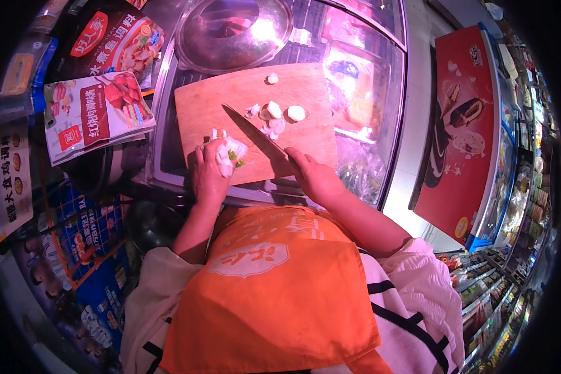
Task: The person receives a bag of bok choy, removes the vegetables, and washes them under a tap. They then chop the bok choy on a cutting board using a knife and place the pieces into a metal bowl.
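A wooden cutting board [205, 100] lies before me. My right hand [315, 175] grips a kitchen knife [255, 133], its blade slanting across the board with the tip towards the far left. At the near left corner, my left hand [210, 170] holds a white vegetable piece [225, 156] with some green on it; the fingers partly cover it. Beyond the blade several white cut pieces [274, 110] are grouped, a round slice [296, 113] beside them. One small white piece [272, 78] sits apart near the far edge.
Behind the board stands a large shiny metal bowl or lid [233, 32]. Under the glass on the right are wrapped food trays [353, 89]. Seasoning packets [98, 114] hang at the left, above a wire basket [86, 233]. A red freezer [463, 135] stands farther right.
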Motion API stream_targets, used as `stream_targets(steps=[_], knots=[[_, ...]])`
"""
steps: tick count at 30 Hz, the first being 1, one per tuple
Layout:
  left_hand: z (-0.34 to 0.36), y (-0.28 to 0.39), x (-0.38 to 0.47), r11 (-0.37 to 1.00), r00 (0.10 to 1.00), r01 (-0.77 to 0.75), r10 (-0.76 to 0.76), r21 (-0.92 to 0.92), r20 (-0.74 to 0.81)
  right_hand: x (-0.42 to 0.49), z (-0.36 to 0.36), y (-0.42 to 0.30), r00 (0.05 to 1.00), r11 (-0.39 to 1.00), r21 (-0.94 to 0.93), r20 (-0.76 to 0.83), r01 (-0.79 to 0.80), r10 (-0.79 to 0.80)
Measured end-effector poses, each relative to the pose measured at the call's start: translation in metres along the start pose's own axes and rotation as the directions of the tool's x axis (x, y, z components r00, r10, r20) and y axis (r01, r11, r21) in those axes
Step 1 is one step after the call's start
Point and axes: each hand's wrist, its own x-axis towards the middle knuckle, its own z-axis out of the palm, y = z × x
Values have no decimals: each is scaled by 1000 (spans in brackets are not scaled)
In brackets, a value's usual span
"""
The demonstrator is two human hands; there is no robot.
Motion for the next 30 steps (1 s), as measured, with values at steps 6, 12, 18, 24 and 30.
stream_targets(steps=[6,12,18,24,30], knots=[[1,0,0,1000,1000,19,-19,6,2,-22,4,-19,995,995,-3,25,97,-97],[3,-2,1,997,999,49,-50,55,15,-31,-7,-28,992,1000,5,123,29,-29],[6,-5,1,994,1000,13,-14,113,2,-26,-5,-30,984,1000,16,175,9,-11],[6,-3,0,993,1000,-6,4,120,17,10,12,-28,988,996,35,130,84,-87],[4,-12,0,999,999,-49,49,-12,-7,15,13,-6,998,999,32,46,32,-33]])
